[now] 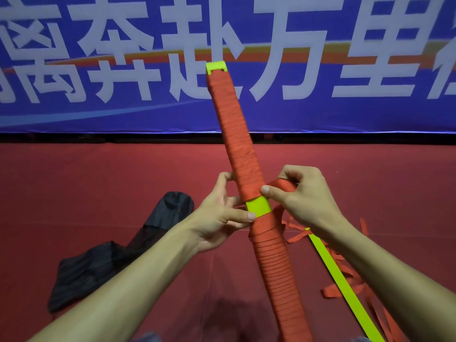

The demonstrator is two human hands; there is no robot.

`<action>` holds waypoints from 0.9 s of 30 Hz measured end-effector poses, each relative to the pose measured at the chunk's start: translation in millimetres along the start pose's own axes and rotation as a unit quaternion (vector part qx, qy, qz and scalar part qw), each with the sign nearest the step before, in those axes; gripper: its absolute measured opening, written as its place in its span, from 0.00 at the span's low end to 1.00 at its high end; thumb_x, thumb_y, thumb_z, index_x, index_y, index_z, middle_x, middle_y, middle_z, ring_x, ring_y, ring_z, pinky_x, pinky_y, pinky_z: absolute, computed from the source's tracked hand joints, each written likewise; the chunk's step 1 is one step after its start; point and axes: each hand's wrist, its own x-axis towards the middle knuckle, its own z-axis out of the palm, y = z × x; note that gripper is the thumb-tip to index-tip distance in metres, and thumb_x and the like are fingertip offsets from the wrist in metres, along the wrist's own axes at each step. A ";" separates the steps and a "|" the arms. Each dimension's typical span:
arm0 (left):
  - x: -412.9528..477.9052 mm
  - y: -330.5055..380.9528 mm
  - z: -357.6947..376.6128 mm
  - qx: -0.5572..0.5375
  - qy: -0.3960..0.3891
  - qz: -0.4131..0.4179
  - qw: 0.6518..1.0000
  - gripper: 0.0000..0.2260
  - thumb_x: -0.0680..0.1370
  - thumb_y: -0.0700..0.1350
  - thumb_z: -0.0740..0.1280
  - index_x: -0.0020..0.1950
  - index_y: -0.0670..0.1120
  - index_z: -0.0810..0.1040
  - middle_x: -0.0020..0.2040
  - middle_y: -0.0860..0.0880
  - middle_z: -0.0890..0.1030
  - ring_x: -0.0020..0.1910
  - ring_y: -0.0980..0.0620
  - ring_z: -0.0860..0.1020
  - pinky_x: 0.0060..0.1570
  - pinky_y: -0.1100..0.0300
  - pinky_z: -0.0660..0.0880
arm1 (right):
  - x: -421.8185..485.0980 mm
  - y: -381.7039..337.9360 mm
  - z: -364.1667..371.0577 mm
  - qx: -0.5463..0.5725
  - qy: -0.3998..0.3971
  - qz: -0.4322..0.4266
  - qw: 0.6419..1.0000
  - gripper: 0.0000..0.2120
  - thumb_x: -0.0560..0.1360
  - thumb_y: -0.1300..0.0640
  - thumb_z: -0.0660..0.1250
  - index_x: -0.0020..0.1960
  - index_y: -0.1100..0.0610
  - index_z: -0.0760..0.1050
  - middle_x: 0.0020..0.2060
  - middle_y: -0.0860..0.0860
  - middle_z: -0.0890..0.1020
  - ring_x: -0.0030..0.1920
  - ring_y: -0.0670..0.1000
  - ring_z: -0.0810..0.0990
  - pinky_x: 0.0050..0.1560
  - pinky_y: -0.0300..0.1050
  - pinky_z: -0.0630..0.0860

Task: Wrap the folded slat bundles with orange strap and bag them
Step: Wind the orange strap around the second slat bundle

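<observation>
A long yellow-green slat bundle stands tilted, its top leaning up and to the left. Orange strap is wound round most of it; a short bare yellow-green band shows at the middle and at the top end. My left hand grips the bundle from the left at the bare band, thumb on its front. My right hand pinches the free run of orange strap just right of the bundle. A black bag lies crumpled on the red floor to the left.
Loose orange strap lies in loops on the red carpet at the right, across a separate flat yellow-green slat. A blue banner with large white characters hangs behind, its lower edge at the floor.
</observation>
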 end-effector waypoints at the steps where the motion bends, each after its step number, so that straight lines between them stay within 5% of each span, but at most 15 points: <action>1: -0.6 0.4 -1.5 0.005 -0.008 -0.003 1.000 0.30 0.67 0.25 0.67 0.61 0.50 0.63 0.45 0.41 0.80 0.31 0.54 0.73 0.27 0.67 0.63 | -0.2 -0.1 -0.7 0.003 0.000 0.003 1.000 0.19 0.67 0.55 0.78 0.29 0.56 0.68 0.23 0.45 0.70 0.28 0.47 0.68 0.33 0.49 0.71; 5: -2.2 1.2 -3.7 0.035 -0.016 0.005 0.999 0.33 0.67 0.25 0.67 0.64 0.50 0.62 0.44 0.42 0.82 0.33 0.53 0.78 0.30 0.65 0.71 | -0.3 1.9 -2.4 0.013 -0.007 0.019 1.000 0.18 0.67 0.55 0.78 0.31 0.58 0.70 0.26 0.53 0.74 0.30 0.57 0.73 0.37 0.55 0.76; 8: -2.5 0.8 -2.4 0.065 -0.007 0.021 0.998 0.33 0.67 0.26 0.69 0.64 0.51 0.62 0.45 0.43 0.83 0.37 0.52 0.81 0.36 0.63 0.77 | -1.5 4.1 -1.3 0.010 -0.002 0.016 1.000 0.19 0.67 0.54 0.78 0.31 0.58 0.69 0.25 0.48 0.70 0.29 0.50 0.69 0.35 0.51 0.72; 22: -0.5 -2.4 3.0 0.074 0.104 0.049 0.991 0.27 0.73 0.25 0.69 0.60 0.51 0.65 0.52 0.38 0.76 0.31 0.53 0.77 0.27 0.65 0.72 | -2.0 8.2 -0.7 -0.025 0.002 -0.010 1.000 0.19 0.72 0.51 0.74 0.29 0.57 0.69 0.21 0.44 0.66 0.26 0.44 0.62 0.29 0.41 0.61; 27: 1.7 -6.2 5.4 0.123 0.147 0.062 0.979 0.28 0.72 0.26 0.71 0.60 0.51 0.65 0.50 0.42 0.77 0.34 0.54 0.80 0.36 0.58 0.79 | -5.8 2.1 6.2 0.012 -0.016 -0.032 0.999 0.22 0.69 0.49 0.76 0.29 0.59 0.68 0.23 0.45 0.65 0.28 0.45 0.62 0.31 0.45 0.60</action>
